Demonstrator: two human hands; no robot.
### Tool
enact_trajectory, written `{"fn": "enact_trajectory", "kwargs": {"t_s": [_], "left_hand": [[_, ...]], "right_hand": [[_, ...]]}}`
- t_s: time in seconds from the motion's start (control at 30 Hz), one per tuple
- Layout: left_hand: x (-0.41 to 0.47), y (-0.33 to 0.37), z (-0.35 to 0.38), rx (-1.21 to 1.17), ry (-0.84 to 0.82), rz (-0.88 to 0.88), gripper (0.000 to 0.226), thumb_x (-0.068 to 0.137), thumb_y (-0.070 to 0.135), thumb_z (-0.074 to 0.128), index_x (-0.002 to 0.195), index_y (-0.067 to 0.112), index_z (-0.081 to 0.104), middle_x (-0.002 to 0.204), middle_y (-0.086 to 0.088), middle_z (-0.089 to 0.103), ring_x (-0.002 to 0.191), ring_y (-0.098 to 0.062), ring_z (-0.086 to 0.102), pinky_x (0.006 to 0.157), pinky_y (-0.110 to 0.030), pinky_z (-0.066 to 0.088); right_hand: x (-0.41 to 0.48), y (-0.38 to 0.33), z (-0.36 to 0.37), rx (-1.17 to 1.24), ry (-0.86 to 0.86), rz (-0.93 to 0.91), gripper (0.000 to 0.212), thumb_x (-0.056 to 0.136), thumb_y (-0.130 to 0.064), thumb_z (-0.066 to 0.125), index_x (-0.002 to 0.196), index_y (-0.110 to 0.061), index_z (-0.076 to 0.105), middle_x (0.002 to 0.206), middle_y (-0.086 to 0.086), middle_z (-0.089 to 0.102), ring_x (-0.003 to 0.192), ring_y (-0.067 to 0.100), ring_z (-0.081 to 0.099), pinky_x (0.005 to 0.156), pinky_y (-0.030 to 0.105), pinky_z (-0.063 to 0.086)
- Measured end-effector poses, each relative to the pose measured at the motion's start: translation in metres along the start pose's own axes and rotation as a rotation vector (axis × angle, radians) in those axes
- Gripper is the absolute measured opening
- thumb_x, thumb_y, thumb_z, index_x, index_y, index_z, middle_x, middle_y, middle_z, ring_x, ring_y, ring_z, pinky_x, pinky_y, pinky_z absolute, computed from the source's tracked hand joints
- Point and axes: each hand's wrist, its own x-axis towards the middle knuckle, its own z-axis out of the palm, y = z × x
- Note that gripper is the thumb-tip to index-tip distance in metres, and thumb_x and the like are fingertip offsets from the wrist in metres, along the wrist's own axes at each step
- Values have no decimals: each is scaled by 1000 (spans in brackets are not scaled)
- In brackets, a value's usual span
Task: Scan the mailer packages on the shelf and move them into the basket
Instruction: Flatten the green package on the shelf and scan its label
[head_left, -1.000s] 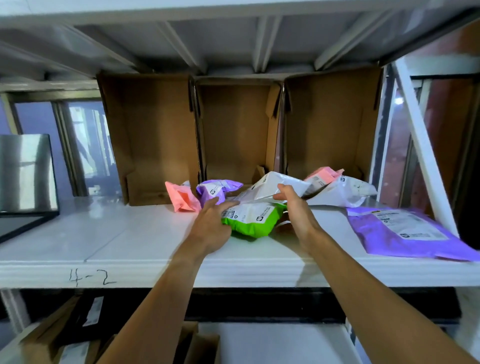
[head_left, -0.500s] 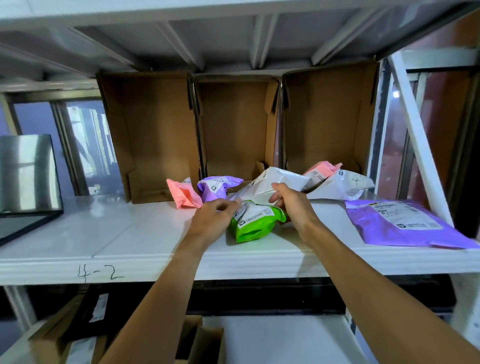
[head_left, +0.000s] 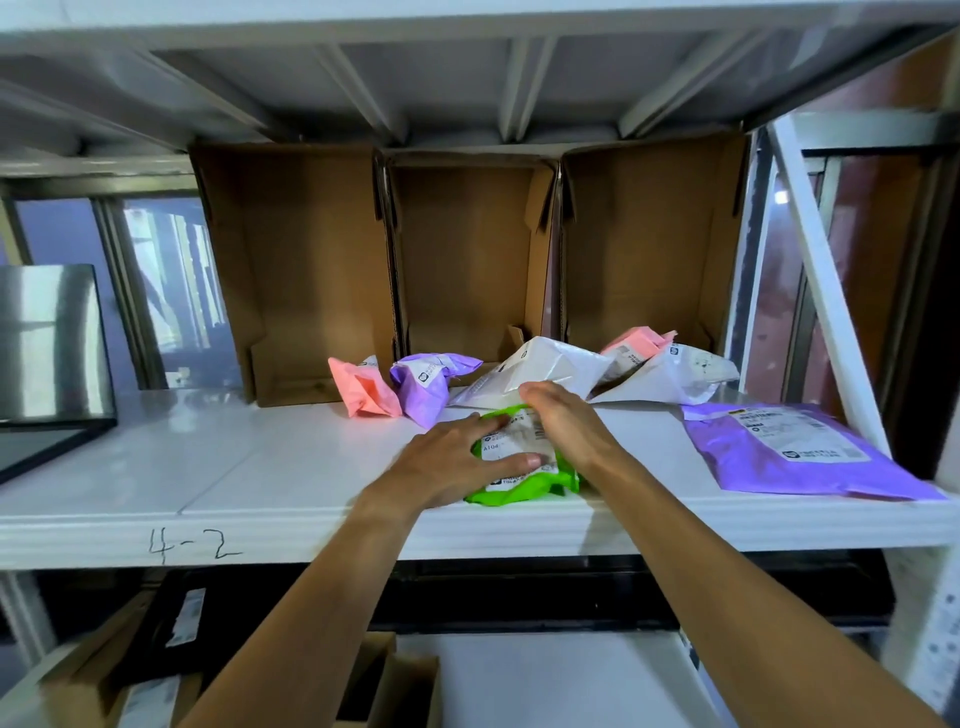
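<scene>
Crinkly pink mailer (head_left: 363, 388) and scrunched purple mailer (head_left: 423, 382) sit left on the glossy white shelf (head_left: 234, 467). Your left grip (head_left: 447, 462) holds the puffy green mailer (head_left: 524, 487) near the shelf's front edge, thumb across its paper label. Your right grip (head_left: 566, 431) curls over its right side. A flat lilac mailer (head_left: 769, 462) lies far right.

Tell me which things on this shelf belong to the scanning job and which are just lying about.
Job: green mailer, held by left hand and right hand; two white mailers; two pink mailers; small purple mailer; flat purple mailer.
Lying about: three cardboard boxes; metal panel.
</scene>
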Motion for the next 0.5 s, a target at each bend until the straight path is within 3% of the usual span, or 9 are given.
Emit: {"fn": "enact_trajectory", "kwargs": {"t_s": [0.07, 0.17, 0.33, 0.5], "left_hand": [[2, -1, 1, -6, -1, 26, 93, 62, 96, 47, 145, 56, 34, 152, 15, 43, 137, -16, 43, 111, -36, 37], [4, -2, 2, 33, -16, 39, 82, 72, 83, 56, 146, 57, 31, 156, 13, 39, 140, -18, 40, 110, -35, 35], [13, -10, 5, 51, -47, 3, 95, 57, 91, 48, 144, 56, 32, 157, 13, 38, 140, -20, 40, 113, -46, 35], [12, -7, 2, 137, -116, -5, 92, 69, 85, 46, 152, 55, 17, 166, 8, 16, 150, -21, 24, 119, -46, 24]], "right_hand": [[-2, -1, 5, -275, -67, -48, 47, 99, -42, 44, 142, -26, 52, 151, -5, 46, 138, 16, 41, 116, 34, 29], [-7, -5, 10, -576, -96, -165, 48, 103, -30, 37, 150, -19, 42, 159, -2, 34, 148, 14, 24, 117, 26, 14], [-13, -8, 10, -651, -192, -154, 48, 108, -32, 25, 152, -21, 38, 161, -1, 31, 148, 14, 23, 114, 26, 18], [-6, -5, 10, -640, -294, -55, 51, 106, -38, 25, 156, -26, 27, 164, -3, 22, 149, 18, 20, 118, 36, 19]]}}
